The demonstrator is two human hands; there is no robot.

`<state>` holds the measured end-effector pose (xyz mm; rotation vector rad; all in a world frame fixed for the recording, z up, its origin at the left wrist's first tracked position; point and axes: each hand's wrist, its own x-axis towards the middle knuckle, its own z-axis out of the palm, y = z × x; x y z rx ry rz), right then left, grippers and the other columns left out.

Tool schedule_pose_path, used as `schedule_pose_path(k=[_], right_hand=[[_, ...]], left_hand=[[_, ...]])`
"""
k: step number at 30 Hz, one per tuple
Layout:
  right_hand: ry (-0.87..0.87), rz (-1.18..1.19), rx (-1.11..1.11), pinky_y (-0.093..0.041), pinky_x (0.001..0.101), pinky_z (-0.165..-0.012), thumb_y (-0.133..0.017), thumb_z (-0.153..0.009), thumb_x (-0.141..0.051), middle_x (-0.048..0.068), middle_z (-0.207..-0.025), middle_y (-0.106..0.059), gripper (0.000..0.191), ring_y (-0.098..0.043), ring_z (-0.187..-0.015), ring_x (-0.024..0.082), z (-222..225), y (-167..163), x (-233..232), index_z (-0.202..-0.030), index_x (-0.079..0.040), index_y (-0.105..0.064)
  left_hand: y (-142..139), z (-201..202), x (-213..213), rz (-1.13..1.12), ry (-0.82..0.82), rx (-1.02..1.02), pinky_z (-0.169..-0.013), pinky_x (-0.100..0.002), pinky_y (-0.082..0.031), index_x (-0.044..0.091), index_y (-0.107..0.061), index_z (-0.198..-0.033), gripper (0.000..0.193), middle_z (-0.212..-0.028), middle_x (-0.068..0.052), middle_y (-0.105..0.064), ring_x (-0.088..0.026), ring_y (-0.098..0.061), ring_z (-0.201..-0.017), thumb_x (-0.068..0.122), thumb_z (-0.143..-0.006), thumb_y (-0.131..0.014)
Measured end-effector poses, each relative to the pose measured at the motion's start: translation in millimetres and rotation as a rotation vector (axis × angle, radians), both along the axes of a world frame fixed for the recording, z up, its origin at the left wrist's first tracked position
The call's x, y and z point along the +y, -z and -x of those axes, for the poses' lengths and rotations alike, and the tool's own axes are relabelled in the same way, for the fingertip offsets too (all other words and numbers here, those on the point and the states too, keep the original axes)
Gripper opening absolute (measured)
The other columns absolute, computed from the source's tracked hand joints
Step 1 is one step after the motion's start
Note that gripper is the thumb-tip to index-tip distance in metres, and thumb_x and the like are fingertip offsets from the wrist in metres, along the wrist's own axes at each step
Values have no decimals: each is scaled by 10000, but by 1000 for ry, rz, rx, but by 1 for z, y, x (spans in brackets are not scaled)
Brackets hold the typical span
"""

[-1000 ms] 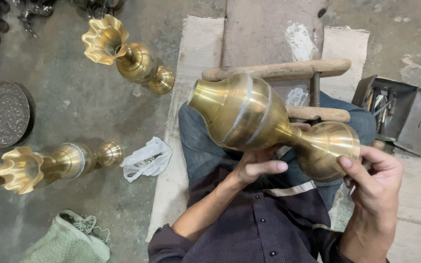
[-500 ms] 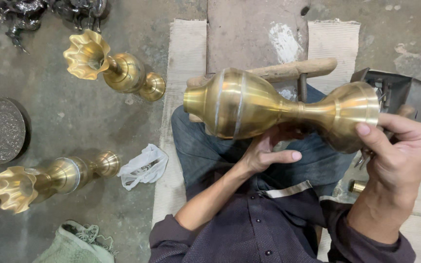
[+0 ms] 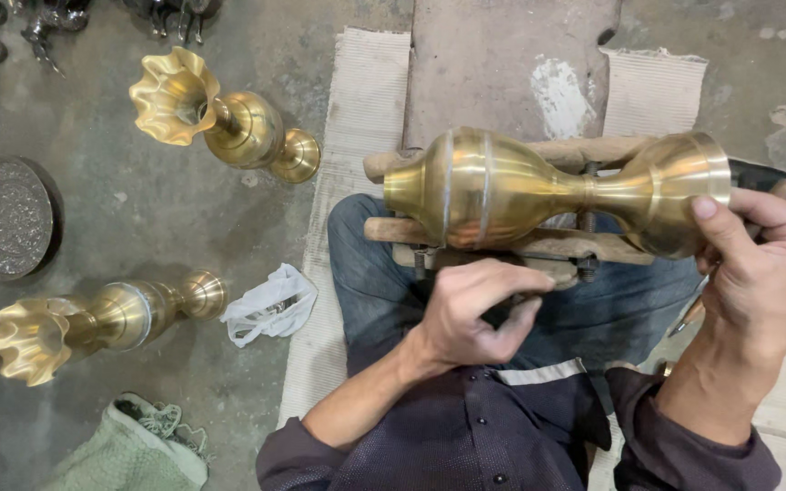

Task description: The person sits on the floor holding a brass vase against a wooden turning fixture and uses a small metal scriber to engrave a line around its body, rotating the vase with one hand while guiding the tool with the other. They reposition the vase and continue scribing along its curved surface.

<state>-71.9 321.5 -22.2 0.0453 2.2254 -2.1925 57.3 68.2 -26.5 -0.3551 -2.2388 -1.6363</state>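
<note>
Lying on its side across a wooden frame (image 3: 511, 247) over the person's lap, the brass vase (image 3: 502, 186) points its bulbous body to the left and its flared foot to the right. The right hand (image 3: 757, 264) wraps its fingers (image 3: 716, 227) around that foot, holding it at the rim. The left hand (image 3: 475, 314) sits just below the vase body, near the frame's lower bar, fingers loosely curled with thumb and forefinger close together; whether it pinches anything I cannot tell, and it is not touching the vase.

Under the frame, blue trousers (image 3: 384, 273) and a dark shirt (image 3: 466, 436) show. A ribbed mat (image 3: 347, 136) lies beneath the person on the grey floor (image 3: 120, 227).

Off to the left, two finished vases with ruffled mouths lie on the floor: one (image 3: 220, 118) up near the mat, another (image 3: 93, 323) lower down. A crumpled white rag (image 3: 270, 305) rests between the lower vase and the mat. A round embossed plate (image 3: 2, 218) sits at the left edge, and a green cloth (image 3: 129, 450) lies at the bottom
</note>
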Motion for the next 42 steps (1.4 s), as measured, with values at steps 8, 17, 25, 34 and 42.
schedule_pose_path(k=[8, 17, 25, 34, 42], right_hand=[[78, -54, 299, -495, 197, -676, -828, -1022, 4, 27, -926, -626, 392, -611, -766, 78, -35, -27, -35, -1358, -1, -627], [-105, 123, 247, -647, 280, -917, -720, -1096, 95, 70, -1103, -656, 519, -731, -1021, 166, -43, -20, -113, -1519, -23, -444], [-45, 223, 155, -634, 274, -897, -736, -1071, 83, 70, -1100, -634, 426, -726, -986, 165, -49, -12, -125, -1401, -17, -486], [9, 156, 127, -612, 213, -836, -745, -1064, 68, 94, -1052, -699, 240, -753, -969, 155, -56, -15, -127, -1220, 18, -570], [10, 169, 175, -554, 160, -770, -753, -1080, 90, 90, -1033, -695, 207, -726, -928, 100, -58, -14, -127, -1086, -7, -570]], left_hand=[[-20, 10, -90, 487, -642, 194, -1100, -438, -461, 73, -612, -1257, 586, -1428, -168, -598, -328, -568, -1264, 380, -792, -794], [1, 34, -112, 257, -257, 11, -1172, -453, -510, 57, -525, -1482, 985, -1555, -229, -487, -383, -572, -1419, 706, -782, -770], [8, 33, -108, 256, -194, 36, -1191, -463, -509, 73, -534, -1475, 1034, -1516, -229, -528, -381, -597, -1399, 664, -689, -857], [-2, 34, -110, 315, -170, 42, -1160, -463, -514, 91, -521, -1457, 1102, -1566, -270, -470, -408, -572, -1379, 636, -594, -939], [-2, 37, -107, 313, -157, 48, -1137, -452, -538, 104, -533, -1449, 1137, -1532, -251, -502, -392, -596, -1364, 602, -536, -992]])
